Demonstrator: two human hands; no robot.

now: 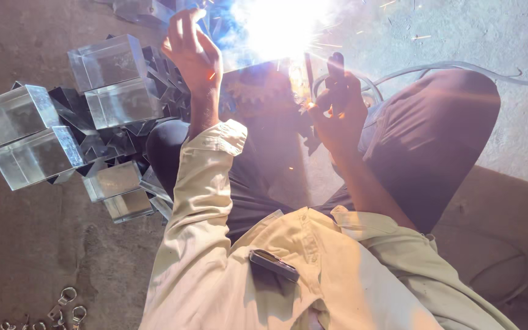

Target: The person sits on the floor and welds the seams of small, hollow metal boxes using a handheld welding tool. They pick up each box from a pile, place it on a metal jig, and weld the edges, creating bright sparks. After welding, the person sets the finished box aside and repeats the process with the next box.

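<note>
While the weld flash blows out the whole top middle of the view, you can still make out both hands pretty well. The left hand is raised with the fingers loosely curled and partly spread, up beside the glare. I can't tell if it's actually gripping anything; it looks empty, maybe just touching or shielding near the edge of the bright spot. The right hand is closed around a dark welding holder, thumb side up, with the tip pointing up toward the flash. Sparks are flying off right around it.

The workpiece itself sits on the floor between the two hands and just past them, but it's mostly swallowed by the light, so only a dark metal piece under the glare shows. A cable runs off to the right behind the person's knee.

Off to the left of the left hand there's a pile of shiny metal boxes, stacked and tumbled together, close to the left forearm. Bottom left corner has a few small metal rings or clips lying on the floor. A dark phone-like thing pokes out of the cream shirt pocket.
</note>
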